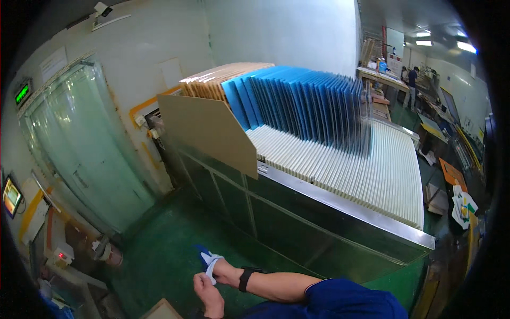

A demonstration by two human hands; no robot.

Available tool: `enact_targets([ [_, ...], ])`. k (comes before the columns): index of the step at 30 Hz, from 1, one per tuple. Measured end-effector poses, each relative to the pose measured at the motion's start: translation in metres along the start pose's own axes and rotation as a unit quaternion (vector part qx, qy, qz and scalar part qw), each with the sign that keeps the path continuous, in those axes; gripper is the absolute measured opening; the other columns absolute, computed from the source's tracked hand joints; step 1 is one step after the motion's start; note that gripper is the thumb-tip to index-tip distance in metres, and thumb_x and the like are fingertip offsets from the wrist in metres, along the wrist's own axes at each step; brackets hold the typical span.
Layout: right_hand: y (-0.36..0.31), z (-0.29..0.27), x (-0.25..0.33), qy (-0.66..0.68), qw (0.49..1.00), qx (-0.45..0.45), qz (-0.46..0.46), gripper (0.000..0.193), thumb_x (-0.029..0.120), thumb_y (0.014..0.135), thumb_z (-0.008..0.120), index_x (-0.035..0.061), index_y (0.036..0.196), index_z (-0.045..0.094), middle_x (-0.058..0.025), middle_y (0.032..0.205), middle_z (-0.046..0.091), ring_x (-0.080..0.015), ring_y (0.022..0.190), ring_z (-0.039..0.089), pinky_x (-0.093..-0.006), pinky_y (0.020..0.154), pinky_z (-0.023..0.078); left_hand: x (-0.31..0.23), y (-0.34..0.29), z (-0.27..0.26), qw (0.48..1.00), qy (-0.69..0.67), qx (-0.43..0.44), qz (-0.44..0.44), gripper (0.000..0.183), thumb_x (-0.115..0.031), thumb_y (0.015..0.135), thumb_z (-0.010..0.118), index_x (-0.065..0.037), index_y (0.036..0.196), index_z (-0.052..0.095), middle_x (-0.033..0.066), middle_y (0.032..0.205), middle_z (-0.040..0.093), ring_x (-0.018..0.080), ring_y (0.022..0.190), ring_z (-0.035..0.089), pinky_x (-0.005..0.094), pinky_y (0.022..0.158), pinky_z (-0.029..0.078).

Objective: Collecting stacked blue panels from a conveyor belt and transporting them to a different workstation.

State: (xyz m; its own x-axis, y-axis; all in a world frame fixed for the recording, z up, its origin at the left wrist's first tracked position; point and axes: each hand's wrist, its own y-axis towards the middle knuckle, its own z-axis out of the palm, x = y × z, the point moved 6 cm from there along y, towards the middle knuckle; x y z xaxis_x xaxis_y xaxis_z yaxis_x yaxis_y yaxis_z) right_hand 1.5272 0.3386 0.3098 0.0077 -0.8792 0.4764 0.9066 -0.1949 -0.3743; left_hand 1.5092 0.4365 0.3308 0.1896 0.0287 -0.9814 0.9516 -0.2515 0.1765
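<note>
My right hand is partly inside a white work glove with blue fingers, which point away from me. The back of that hand near the wrist is bare, and a black band circles the wrist. Just below it, my left hand pinches the glove's white edge with closed fingers. Both hands hang over the green floor, in front of a long metal-sided rack. Dark blue cloth covers my right upper arm.
Many upright blue panels stand in the rack's white ribbed slots; brown boards are behind. A large tan board covers its left end. Strip curtains hang at left. Far right, a person stands among workbenches.
</note>
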Motion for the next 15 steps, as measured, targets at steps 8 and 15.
enact_targets([
  [8, -0.004, 0.08, 0.034, -0.616, 0.617, 0.22, -0.436, 0.037, 0.028, 0.098, 0.05, 0.0155, 0.133, 0.056, -0.0192, 0.135, 0.054, -0.0359, 0.126, 0.05, -0.0389, 0.104, 0.042, -0.015, -0.006, -0.009, 0.99, -0.138, 0.014, -0.012, 0.02, -0.015, 0.099, 0.048, -0.008, 0.08, 0.047, -0.0036, 0.077, 0.041, 0.0071, 0.072, 0.038, 0.0263, 0.063, 0.033],
  [15, 0.015, 0.124, -0.032, -0.833, 0.47, 0.258, -0.136, 0.09, 0.058, 0.084, 0.055, -0.0049, 0.144, 0.033, -0.0287, 0.147, 0.036, -0.0373, 0.137, 0.037, -0.0404, 0.112, 0.034, -0.036, -0.025, -0.036, 0.995, -0.081, -0.039, 0.053, 0.019, -0.016, 0.098, 0.053, -0.002, 0.11, 0.06, 0.0027, 0.098, 0.062, 0.0108, 0.088, 0.054, 0.0273, 0.078, 0.046],
])
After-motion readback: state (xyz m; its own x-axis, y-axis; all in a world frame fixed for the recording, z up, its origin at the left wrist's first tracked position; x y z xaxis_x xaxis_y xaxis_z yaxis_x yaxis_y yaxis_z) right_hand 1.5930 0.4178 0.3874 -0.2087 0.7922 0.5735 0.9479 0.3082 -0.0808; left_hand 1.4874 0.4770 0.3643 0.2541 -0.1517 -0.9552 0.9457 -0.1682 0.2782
